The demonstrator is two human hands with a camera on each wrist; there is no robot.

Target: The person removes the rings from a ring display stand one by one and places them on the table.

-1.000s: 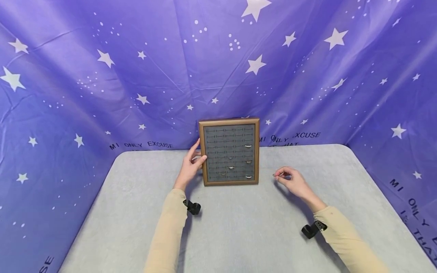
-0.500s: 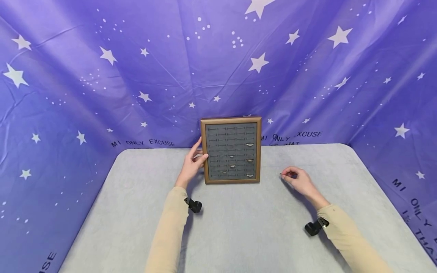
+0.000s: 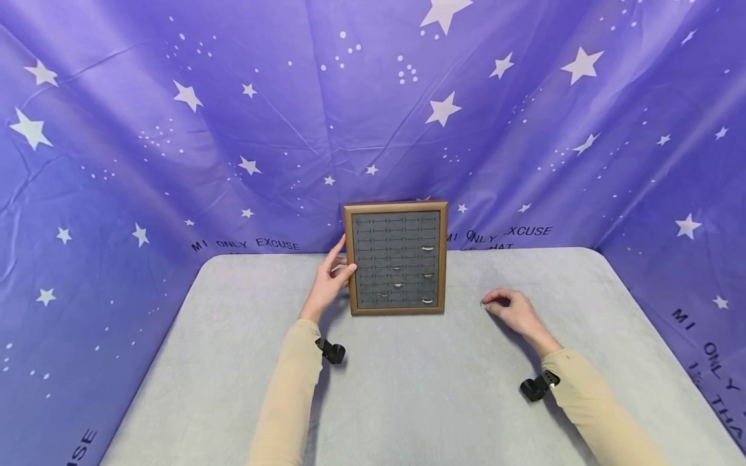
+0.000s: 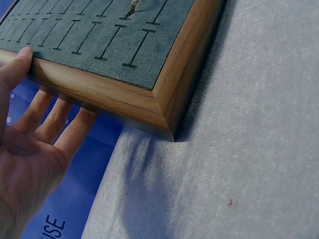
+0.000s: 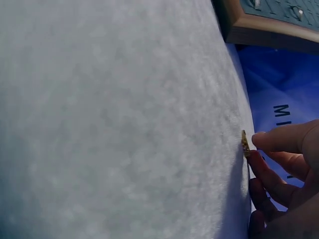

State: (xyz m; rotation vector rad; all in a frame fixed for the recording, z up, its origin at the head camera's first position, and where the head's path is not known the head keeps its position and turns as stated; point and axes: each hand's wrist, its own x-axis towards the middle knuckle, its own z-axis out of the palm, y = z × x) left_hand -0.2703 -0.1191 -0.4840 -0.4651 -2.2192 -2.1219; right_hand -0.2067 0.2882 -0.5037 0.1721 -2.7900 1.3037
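A wood-framed ring display board (image 3: 396, 259) with a dark slotted panel stands tilted back near the table's far edge. Several rings sit in its slots, among them one ring (image 3: 427, 300) at the lower right. My left hand (image 3: 326, 285) grips the board's left side, thumb on the front of the wooden frame (image 4: 94, 84) and fingers behind it. To the right of the board, just above the table, my right hand (image 3: 513, 314) pinches a gold-coloured ring (image 5: 245, 143) between thumb and fingertips. The ring is seen nearly edge-on in the right wrist view.
A pale grey cloth covers the table (image 3: 402, 388). Behind and at both sides hangs a purple curtain (image 3: 262, 129) with white stars and lettering. Small black cameras are worn on the left wrist (image 3: 332, 351) and right wrist (image 3: 537, 386).
My right hand has moved a little to the right, away from the board, and the ring in its fingertips has turned. The left hand keeps its hold on the board.
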